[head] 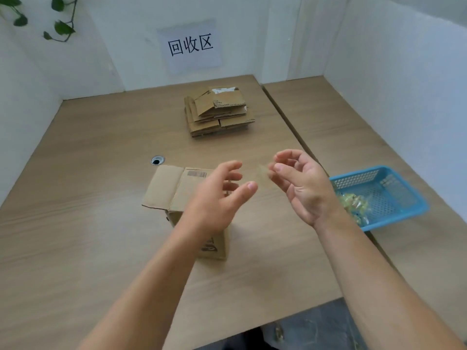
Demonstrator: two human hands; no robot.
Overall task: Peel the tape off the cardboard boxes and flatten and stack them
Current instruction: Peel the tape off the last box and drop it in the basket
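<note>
- I see my left hand [217,195] raised over the open cardboard box [182,198], fingers spread and loosely curled, thumb out to the right; it has nothing in it.
- My right hand [300,183] is up beside it, palm turned toward me. Its thumb and forefinger pinch a small piece of clear tape [261,171], which is blurred and nearly see-through, so I can make out little more than its pale edge between the two hands.
- The left fingertips sit near the free end of that tape; I cannot tell whether they touch it.
- The box stands upright on the wooden table [75,223], just below my left hand. One top flap is folded out to the left, and a printed label strip shows on the flap behind it. My left forearm covers most of the box's right side.
- Farther back, near the wall, a stack of flattened boxes [217,112] lies on the same table, well apart from the open one.
- To the right, on the adjoining table, a blue mesh basket [394,188] holds a crumpled, yellowish wad of used tape [353,203]. My right wrist partly hides its near left corner.
- A paper sign [190,45] with black characters hangs on the back wall above the stack.
- A round cable hole [157,160] sits in the tabletop just behind the open box.
</note>
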